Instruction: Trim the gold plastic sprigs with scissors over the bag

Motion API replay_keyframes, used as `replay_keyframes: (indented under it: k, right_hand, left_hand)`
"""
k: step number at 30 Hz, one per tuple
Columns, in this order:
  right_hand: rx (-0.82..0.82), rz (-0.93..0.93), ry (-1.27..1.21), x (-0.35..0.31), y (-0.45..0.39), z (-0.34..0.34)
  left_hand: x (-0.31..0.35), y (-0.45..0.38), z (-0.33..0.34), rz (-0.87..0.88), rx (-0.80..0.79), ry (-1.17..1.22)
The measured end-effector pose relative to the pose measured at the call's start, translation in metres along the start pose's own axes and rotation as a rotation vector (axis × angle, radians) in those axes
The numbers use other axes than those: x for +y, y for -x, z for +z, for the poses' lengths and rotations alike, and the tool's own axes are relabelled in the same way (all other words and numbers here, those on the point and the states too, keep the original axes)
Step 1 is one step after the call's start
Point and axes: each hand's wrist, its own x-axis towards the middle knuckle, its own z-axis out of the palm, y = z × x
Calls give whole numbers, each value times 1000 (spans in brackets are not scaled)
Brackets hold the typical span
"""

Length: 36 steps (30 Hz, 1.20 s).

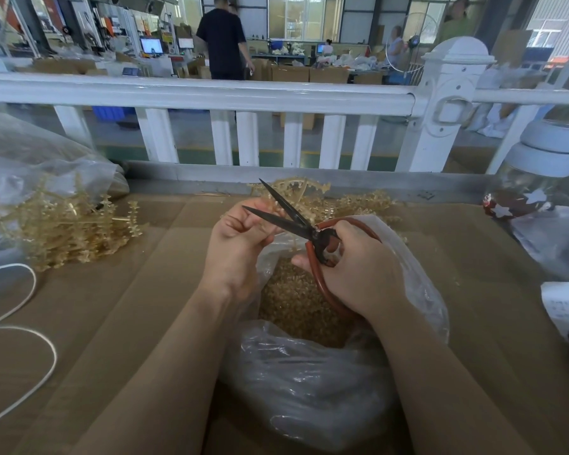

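Bag (312, 382): nearest to us, a clear plastic bag sits on the cardboard-covered table (119, 323), its mouth open upward between our forearms; we see it heaped with small gold trimmed bits (296, 300).
Right hand (358, 267): we curl our fingers round the red-brown loop handles of the scissors (296, 221), gripping them directly above the bag's mouth.
Scissors: black blades, spread apart in a narrow V, pointing up and to the left (the lower tip reaches over our left hand's fingers).
Left hand (240, 244): fingers curled, pinching a thin gold sprig (270, 224) just beside the blades; how much of the sprig lies inside the fist we cannot tell.
Sprig in hand: pale gold, slender, with small knobbly leaflets; it sits between the two hands, over the bag's left rim, close to the pivot side of the blades.
Untrimmed sprigs (329, 201): a loose gold tangle lies on the table just beyond the hands, partly behind the blades.
Larger pile (63, 224): more gold sprigs, spiky and branching, spill from a second clear bag (30, 152) at the far left.
White cord (30, 349): loops across the table at our left.
Jar (536, 178): a glass one with a white lid, far right.
Fence (211, 93): white railing beyond the table, with a workshop behind it.
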Motion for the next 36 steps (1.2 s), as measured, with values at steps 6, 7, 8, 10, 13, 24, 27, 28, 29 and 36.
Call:
replay_keyframes:
  k: [6, 7, 8, 10, 13, 24, 27, 28, 29, 36]
  right_hand:
    - [8, 6, 1, 0, 0, -2]
    - [21, 3, -1, -1, 0, -2]
    - [31, 1, -3, -1, 0, -3]
    - [42, -9, 6, -2, 1, -3]
    - [50, -14, 23, -3, 1, -4]
    - [80, -48, 13, -3, 2, -3]
    - [89, -53, 7, -3, 2, -3]
    - [89, -53, 5, -3, 2, -4]
    - [89, -52, 4, -3, 2, -4]
    - [42, -31, -20, -4, 1, -4]
  left_hand:
    - [1, 0, 0, 3, -5, 13]
    - [1, 0, 1, 2, -15, 28]
    - [2, 1, 2, 0, -23, 43]
    - [2, 1, 2, -3, -27, 45]
    - [2, 0, 1, -18, -37, 43]
    - [1, 1, 0, -78, -45, 114]
    - [2, 2, 0, -91, -40, 131]
    - [2, 1, 0, -92, -39, 132]
    - [2, 1, 0, -93, -39, 130]
    - [3, 1, -1, -95, -23, 113]
